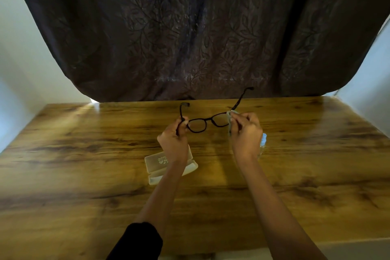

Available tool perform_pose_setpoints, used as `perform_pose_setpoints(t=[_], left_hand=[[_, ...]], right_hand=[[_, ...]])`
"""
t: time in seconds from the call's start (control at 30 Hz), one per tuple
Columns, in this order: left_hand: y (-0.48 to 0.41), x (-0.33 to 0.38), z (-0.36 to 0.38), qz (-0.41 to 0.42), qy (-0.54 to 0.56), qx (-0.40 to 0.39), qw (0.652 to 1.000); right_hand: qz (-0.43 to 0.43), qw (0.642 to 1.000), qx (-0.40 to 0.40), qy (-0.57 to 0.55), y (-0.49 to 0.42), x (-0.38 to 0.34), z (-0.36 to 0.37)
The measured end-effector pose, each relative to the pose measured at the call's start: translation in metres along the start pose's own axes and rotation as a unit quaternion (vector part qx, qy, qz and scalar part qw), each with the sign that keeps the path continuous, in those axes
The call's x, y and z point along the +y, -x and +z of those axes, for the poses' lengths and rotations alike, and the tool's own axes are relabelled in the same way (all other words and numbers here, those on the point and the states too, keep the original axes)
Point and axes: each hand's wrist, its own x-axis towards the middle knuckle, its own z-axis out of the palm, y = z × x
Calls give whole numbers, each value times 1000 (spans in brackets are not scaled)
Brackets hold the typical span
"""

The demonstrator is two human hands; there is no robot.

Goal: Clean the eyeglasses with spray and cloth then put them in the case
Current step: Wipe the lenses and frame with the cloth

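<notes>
Both arms extended; left grip (173, 137) closed, right grip (245, 133) pinching.

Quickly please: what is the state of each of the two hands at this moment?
Left hand: closed on the eyeglasses, at the frame's left end.
Right hand: closed, pinching the cloth on the other lens.

Dim, soft focus, glare on table (99, 110), bowed edges
</notes>
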Motion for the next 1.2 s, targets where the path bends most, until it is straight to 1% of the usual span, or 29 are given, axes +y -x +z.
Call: perform_pose_setpoints(t=[0.1, 0.2, 0.23, 0.3, 0.37, 0.43, 0.47, 0.6, 0.67, 0.8, 0.97, 1.03, 1.13, 1.2], left_hand=[[2, 4, 1, -2, 3, -5, 1000], [3, 9, 2, -11, 5, 0, 1000], [2, 9, 2, -18, 12, 2, 1000], [1, 7, 0, -25, 17, 1, 1000], [1, 6, -2, -24, 16, -7, 1000], [3, 8, -2, -17, 25, -19, 999], [4, 9, -1, -10, 27, -24, 999], [4, 11, 1, 22, 9, -37, 999], [2, 10, 0, 30, 8, -40, 999], [2, 7, -1, 29, 12, -46, 998], [-2, 9, 0, 35, 21, -38, 998], [-3, 9, -2, 36, 28, -43, 998], [-1, 7, -2, 41, 28, -52, 997], [-1, 9, 0, 32, 30, -52, 998]], right_hand=[[-19, 999, -25, 23, 2, -4, 3], [-66, 993, -87, 41, 9, -7, 12], [-68, 992, -103, 38, 10, -5, 14], [-33, 992, -118, 23, 7, 0, 12], [-11, 994, -96, 51, 2, 7, 9], [-17, 993, -69, 89, -1, 8, 7], [-24, 993, -70, 93, -1, 5, 7], [-53, 988, -123, 72, 9, -6, 13], [-51, 988, -109, 93, 6, -1, 11], [-3, 988, -87, 124, -6, 8, 6], [-46, 989, -117, 82, 4, -7, 17], [-29, 988, -110, 103, -1, 0, 13], [22, 989, -90, 113, -9, 5, 9], [22, 989, -97, 106, -6, -3, 12]])
